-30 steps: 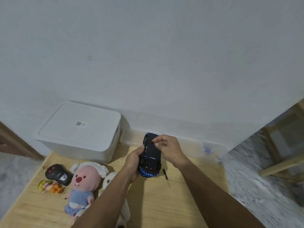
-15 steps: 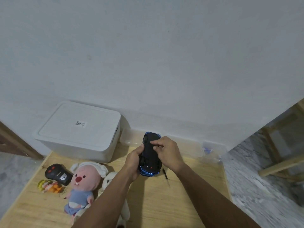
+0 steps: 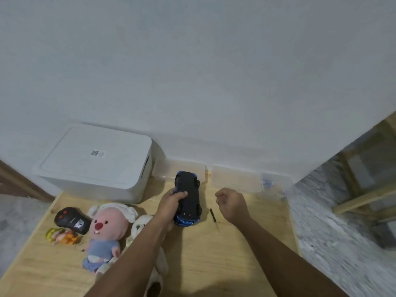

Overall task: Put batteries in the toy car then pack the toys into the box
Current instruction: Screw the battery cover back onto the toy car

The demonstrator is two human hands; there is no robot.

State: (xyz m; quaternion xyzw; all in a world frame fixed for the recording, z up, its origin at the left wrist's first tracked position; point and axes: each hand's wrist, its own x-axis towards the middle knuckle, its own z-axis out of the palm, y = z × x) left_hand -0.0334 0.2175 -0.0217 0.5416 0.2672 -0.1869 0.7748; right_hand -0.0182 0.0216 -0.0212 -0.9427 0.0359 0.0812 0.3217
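Gripping the car (image 3: 188, 197) with the left hand (image 3: 171, 202), fingers curled over its black underside, chassis facing up, blue nose toward the camera, above the wooden table (image 3: 214, 264). Hovering just right of the car with the right hand (image 3: 232, 203), apart from it, fingers loosely curled inward with the fingertips close together; whether anything small is pinched there cannot be told. Lying on the table between car and right hand: a thin black screwdriver (image 3: 213, 216). Sitting at the back left against the wall: the white box (image 3: 96, 161), lid on, a small printed label on top. Standing along the wall behind the car: clear plastic containers (image 3: 235, 179), the rightmost holding something small and bluish, too blurred to identify. Lying at the left of the table: a black remote (image 3: 71, 220), a small yellow-orange toy (image 3: 62, 236), a pink plush (image 3: 107, 230) in blue, and a white plush (image 3: 142, 227) partly hidden under the left forearm.
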